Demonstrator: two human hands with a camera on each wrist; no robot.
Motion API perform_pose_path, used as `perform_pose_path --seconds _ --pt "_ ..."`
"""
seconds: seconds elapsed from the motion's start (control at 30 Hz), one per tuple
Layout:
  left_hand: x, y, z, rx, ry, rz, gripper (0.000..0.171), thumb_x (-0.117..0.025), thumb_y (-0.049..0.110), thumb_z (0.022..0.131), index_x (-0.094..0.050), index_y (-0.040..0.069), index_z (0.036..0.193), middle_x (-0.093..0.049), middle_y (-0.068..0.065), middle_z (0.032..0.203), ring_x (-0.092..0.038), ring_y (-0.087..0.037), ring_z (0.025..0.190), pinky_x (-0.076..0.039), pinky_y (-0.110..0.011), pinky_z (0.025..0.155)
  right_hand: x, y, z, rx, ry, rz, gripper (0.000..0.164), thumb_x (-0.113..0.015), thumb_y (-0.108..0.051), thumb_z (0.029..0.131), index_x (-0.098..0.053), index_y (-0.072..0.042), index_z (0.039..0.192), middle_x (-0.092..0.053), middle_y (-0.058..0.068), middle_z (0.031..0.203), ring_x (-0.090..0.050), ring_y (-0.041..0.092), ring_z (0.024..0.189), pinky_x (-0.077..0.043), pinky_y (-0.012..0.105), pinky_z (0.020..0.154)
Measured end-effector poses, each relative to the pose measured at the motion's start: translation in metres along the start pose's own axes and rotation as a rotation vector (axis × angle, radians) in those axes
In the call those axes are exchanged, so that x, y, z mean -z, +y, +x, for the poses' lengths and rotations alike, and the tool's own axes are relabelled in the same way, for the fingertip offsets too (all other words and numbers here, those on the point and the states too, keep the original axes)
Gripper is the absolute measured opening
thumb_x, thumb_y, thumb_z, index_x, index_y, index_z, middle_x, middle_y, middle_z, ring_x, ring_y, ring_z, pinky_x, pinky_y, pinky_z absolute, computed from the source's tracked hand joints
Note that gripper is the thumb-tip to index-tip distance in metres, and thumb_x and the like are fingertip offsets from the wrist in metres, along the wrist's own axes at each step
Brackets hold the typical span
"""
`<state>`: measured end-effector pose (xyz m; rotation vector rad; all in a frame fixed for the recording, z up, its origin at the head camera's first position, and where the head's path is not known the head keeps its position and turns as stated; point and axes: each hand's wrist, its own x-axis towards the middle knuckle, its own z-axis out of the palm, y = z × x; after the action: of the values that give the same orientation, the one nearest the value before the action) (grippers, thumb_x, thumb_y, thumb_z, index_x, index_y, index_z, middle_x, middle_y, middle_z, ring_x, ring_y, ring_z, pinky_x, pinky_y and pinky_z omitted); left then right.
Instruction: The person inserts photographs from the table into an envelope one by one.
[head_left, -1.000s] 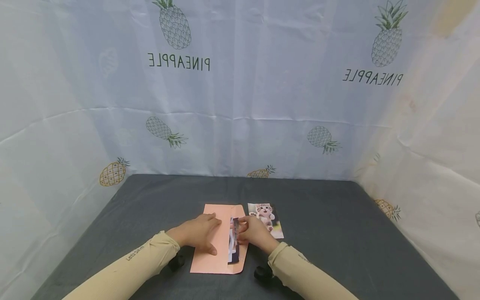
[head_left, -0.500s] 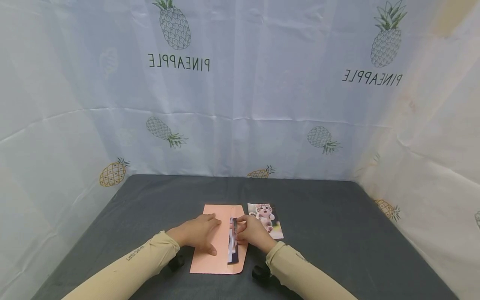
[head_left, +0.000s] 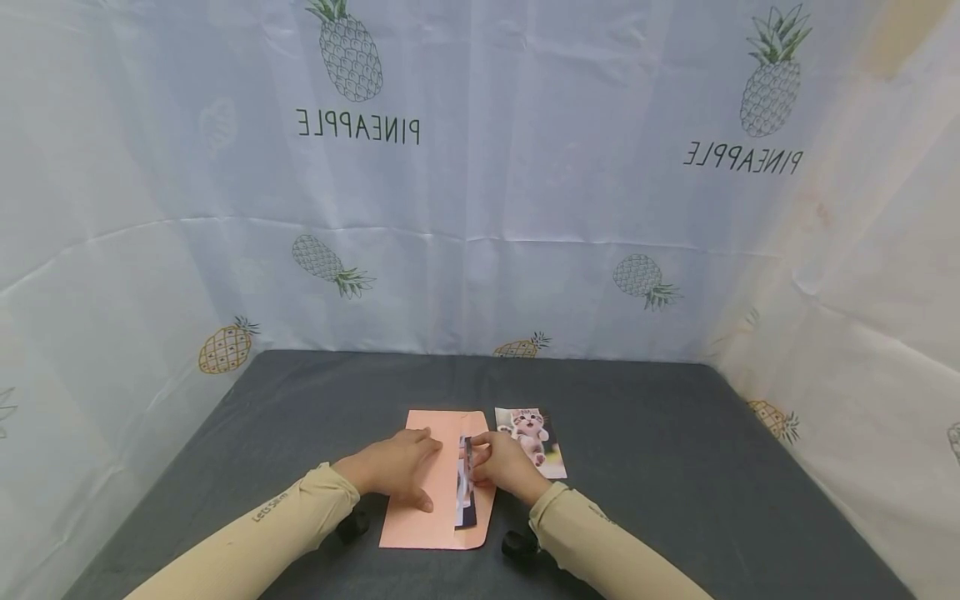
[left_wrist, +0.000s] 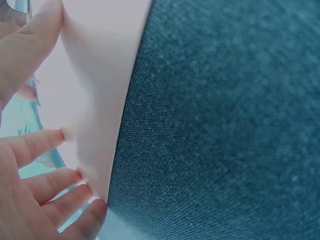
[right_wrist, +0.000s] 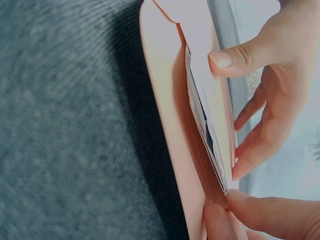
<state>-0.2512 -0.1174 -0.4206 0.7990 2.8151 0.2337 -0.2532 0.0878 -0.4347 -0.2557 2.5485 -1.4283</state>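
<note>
A peach-pink envelope (head_left: 420,529) lies on the dark table, its mouth and flap toward the right. Several photo cards (head_left: 466,510) stick partly out of that mouth; in the right wrist view their stacked edges (right_wrist: 202,115) show inside the pocket. My left hand (head_left: 393,468) rests spread on the envelope's left half, and its fingertips touch the paper in the left wrist view. With thumb and fingers, my right hand (head_left: 506,467) pinches the photo cards at their outer edge. Behind it, a kitten photo (head_left: 529,427) lies face up, partly covered by the hand.
A dark cloth covers the table (head_left: 637,467). White curtains (head_left: 480,167) printed with pineapples stand at the back and both sides. Black wrist cameras (head_left: 519,544) sit under each forearm, close over the cloth.
My right hand has shifted slightly left, and the photo cards sit a little deeper in the envelope. My left hand and the kitten photo have stayed in place.
</note>
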Motion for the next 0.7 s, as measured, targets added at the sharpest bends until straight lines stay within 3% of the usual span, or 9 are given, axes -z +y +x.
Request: perform_pose_path --seconds 0.7 --pt "-0.0004 -0.0004 -0.0001 -0.008 0.006 -0.003 0.088 -0.083 0.052 0.068 -0.051 0.008 0.137 -0.041 -0.016 0.150 -0.038 -0.030 0.139 -0.040 -0.046 0.106 0.0005 -0.0011 -0.0008 -0.014 -0.011 -0.023 0.050 -0.072 0.017 0.072 -0.063 0.006 0.119 -0.064 0.007 0.071 -0.058 0.011 0.056 -0.055 0.025 0.055"
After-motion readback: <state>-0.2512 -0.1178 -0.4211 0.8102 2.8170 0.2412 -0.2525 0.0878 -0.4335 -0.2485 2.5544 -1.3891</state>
